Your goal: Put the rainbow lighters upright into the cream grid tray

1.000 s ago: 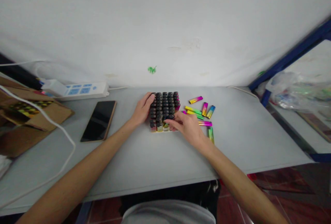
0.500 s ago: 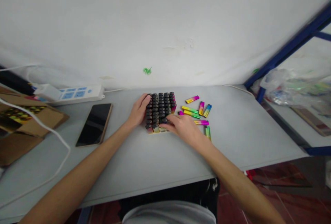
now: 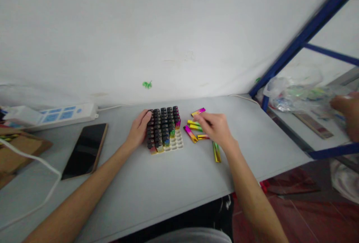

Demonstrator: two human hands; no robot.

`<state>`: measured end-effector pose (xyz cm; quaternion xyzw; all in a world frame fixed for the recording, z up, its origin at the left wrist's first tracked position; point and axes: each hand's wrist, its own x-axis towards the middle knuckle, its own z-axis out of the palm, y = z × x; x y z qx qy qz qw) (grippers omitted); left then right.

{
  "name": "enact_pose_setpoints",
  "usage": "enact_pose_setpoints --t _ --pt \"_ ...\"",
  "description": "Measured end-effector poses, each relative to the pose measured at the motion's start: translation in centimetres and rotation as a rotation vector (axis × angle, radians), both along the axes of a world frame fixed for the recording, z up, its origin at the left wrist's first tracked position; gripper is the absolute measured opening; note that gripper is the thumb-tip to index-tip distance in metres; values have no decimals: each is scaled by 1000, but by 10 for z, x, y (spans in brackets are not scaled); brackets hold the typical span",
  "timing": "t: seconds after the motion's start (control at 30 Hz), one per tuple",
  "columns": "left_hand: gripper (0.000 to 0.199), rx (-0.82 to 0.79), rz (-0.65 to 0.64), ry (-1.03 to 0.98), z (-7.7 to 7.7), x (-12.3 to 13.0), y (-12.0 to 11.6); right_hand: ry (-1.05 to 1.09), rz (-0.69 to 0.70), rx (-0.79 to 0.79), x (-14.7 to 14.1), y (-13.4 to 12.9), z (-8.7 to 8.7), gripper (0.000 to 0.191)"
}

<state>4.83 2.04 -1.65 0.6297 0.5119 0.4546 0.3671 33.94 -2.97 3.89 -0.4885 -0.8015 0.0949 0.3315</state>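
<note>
A white tray [image 3: 178, 145] with rows of round-edged slots stands on the table, mostly filled with upright lighters [image 3: 159, 127] that have black tops and shiny coloured bodies. The slots at its near right corner hold none. My left hand [image 3: 137, 128] grips the tray's left side, thumb over the top edge of the lighters. To the right, my right hand [image 3: 218, 126] is over loose lighters, its fingers curled together; whatever is in them is hidden. Around it lie a pink-and-gold lighter [image 3: 190, 134], a green-and-gold lighter [image 3: 217, 152] and several others.
A phone [image 3: 85, 151] lies at the left, near a white power strip [image 3: 67, 114], a cardboard box [image 3: 25, 153] and a white cable [image 3: 42, 158]. A blue metal frame [image 3: 288, 44] rises at the right. Beyond it are plastic bags [image 3: 283, 93] and another person's hand [image 3: 347, 114].
My right hand has left the tray's near right corner and moved right, over the loose lighters. My left hand stays on the tray. The view has turned right; another person's hand has appeared there.
</note>
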Motion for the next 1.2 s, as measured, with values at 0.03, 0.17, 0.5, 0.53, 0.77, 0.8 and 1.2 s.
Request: enact_pose_setpoints --t 0.03,0.17,0.5,0.53,0.77,0.8,1.2 --pt "38 2 4 -2 0 0 0 36 -152 30 13 4 2 52" --pt "38 -4 1 -23 -2 0 1 -9 -526 -44 59 21 -5 31" --pt "39 -1 -4 3 -3 -1 2 -218 -636 -426 76 29 -33 26" --pt "39 6 -2 0 -4 -1 3 -231 -637 -425 74 30 -34 27" --pt "40 8 11 11 2 1 1 -242 -629 -428 72 32 -40 33" --pt "40 9 12 10 3 1 0 -237 -619 -428 72 32 -41 33" --pt "44 -8 -6 -1 -5 -4 3 -145 -644 -396 75 32 -29 25"
